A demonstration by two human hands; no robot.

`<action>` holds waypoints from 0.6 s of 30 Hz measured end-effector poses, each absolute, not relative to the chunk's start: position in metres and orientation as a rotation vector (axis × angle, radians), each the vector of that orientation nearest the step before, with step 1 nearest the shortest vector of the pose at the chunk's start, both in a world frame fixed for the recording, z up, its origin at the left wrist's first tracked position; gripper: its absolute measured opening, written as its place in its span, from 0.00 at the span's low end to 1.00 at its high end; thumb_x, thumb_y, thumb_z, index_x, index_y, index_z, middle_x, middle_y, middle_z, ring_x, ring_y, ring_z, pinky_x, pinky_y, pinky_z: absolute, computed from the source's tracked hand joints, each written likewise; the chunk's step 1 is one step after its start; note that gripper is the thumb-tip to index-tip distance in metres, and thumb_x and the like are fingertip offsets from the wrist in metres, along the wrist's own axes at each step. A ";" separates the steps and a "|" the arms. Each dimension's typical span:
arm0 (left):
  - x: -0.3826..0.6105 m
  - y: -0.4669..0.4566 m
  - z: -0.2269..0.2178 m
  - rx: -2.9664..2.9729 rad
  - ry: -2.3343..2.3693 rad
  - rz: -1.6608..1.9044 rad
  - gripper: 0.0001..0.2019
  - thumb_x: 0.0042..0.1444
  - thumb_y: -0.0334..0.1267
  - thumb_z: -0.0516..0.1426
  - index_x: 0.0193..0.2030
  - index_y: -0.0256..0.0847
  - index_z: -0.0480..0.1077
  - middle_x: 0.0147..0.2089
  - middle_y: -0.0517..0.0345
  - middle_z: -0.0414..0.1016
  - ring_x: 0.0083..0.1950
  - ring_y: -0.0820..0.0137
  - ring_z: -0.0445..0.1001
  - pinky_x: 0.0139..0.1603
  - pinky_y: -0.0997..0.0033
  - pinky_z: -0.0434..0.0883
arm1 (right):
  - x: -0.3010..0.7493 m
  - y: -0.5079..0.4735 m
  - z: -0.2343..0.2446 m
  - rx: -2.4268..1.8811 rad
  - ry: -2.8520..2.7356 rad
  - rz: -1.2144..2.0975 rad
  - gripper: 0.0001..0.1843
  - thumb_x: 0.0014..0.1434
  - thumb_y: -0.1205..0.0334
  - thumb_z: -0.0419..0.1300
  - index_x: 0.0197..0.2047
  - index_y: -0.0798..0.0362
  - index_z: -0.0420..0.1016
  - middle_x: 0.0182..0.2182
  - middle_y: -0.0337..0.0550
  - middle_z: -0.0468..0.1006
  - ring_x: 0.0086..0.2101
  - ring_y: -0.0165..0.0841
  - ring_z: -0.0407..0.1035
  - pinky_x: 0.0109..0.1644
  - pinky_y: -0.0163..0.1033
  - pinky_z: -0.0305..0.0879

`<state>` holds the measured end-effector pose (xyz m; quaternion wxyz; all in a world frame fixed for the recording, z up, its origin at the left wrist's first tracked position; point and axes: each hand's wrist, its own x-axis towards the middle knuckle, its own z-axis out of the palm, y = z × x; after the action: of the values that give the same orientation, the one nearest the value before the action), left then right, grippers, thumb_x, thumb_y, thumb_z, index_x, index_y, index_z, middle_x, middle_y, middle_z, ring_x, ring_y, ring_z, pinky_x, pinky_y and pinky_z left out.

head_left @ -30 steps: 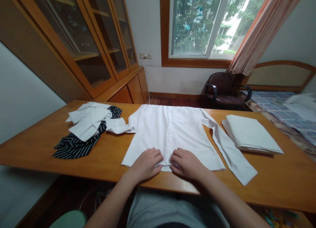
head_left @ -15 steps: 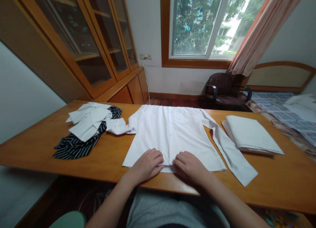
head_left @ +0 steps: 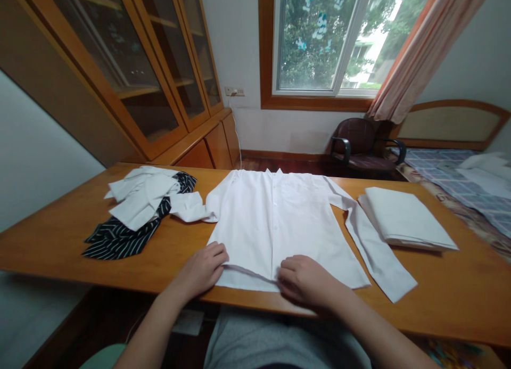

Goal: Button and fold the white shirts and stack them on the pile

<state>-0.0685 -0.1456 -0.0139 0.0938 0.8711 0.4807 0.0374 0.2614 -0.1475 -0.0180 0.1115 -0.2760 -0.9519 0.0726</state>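
While one white shirt [head_left: 247, 214] stretched away to the tabletop's [head_left: 51, 236] far edge, my left grip [head_left: 205, 266] pinched its front hem [head_left: 250, 271] leftward; my right grip [head_left: 307, 278], nearer the buttons [head_left: 275, 228], pinched mid-hem.

The left hand [head_left: 205, 267] has shifted outward; the white shirt [head_left: 251, 220] lies nearer.
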 end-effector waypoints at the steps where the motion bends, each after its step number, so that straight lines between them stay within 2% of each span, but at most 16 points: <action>1: -0.073 -0.148 -0.014 2.573 1.440 0.088 0.11 0.57 0.24 0.49 0.32 0.41 0.69 0.39 0.52 0.72 0.45 0.62 0.70 0.48 0.64 0.68 | 0.260 -0.148 -0.014 -0.811 -2.794 0.257 0.07 0.64 0.64 0.58 0.34 0.52 0.73 0.30 0.40 0.75 0.30 0.31 0.67 0.36 0.37 0.57; 6: -0.079 -0.160 -0.005 2.457 1.445 -0.053 0.13 0.55 0.24 0.48 0.25 0.41 0.67 0.32 0.54 0.73 0.40 0.64 0.72 0.43 0.67 0.67 | 0.257 -0.145 0.000 -0.713 -2.787 0.601 0.09 0.66 0.60 0.58 0.36 0.51 0.78 0.31 0.40 0.78 0.32 0.30 0.71 0.38 0.34 0.63; 9: -0.075 -0.163 0.008 2.325 1.446 -0.107 0.12 0.52 0.25 0.50 0.25 0.41 0.70 0.32 0.56 0.76 0.39 0.65 0.74 0.41 0.68 0.67 | 0.263 -0.129 0.000 -0.752 -2.675 0.723 0.10 0.68 0.59 0.56 0.40 0.51 0.79 0.34 0.41 0.80 0.36 0.31 0.73 0.43 0.34 0.67; 12: -0.068 -0.158 0.021 2.212 1.476 -0.025 0.12 0.55 0.29 0.51 0.36 0.43 0.76 0.38 0.57 0.80 0.41 0.66 0.77 0.44 0.69 0.69 | 0.277 -0.101 -0.008 -0.987 -2.490 0.538 0.13 0.70 0.60 0.53 0.48 0.52 0.78 0.44 0.48 0.80 0.45 0.36 0.73 0.51 0.40 0.70; 15: -0.058 -0.141 0.024 2.270 1.463 0.131 0.14 0.63 0.36 0.50 0.42 0.42 0.77 0.43 0.54 0.80 0.44 0.65 0.77 0.47 0.67 0.71 | 0.297 -0.069 -0.023 -1.231 -2.407 0.237 0.19 0.69 0.59 0.52 0.58 0.55 0.73 0.55 0.55 0.75 0.54 0.43 0.70 0.59 0.48 0.68; 16: -0.053 -0.133 0.021 2.307 1.467 0.196 0.15 0.65 0.39 0.48 0.43 0.41 0.77 0.44 0.52 0.80 0.45 0.64 0.77 0.49 0.66 0.71 | 0.304 -0.059 -0.028 -1.302 -2.400 0.156 0.21 0.69 0.58 0.52 0.61 0.56 0.71 0.59 0.57 0.72 0.57 0.45 0.68 0.62 0.50 0.66; 18: -0.042 -0.112 0.011 2.364 1.493 0.331 0.17 0.67 0.40 0.48 0.53 0.39 0.75 0.55 0.48 0.77 0.57 0.63 0.75 0.60 0.63 0.69 | 0.316 -0.045 -0.038 -1.394 -2.407 0.041 0.24 0.69 0.57 0.52 0.64 0.57 0.69 0.64 0.59 0.67 0.62 0.47 0.63 0.66 0.52 0.61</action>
<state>-0.0420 -0.1122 0.0105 0.1623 0.8285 0.5232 0.1162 0.3159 -0.0449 -0.0383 0.1791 -0.4930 -0.8513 0.0145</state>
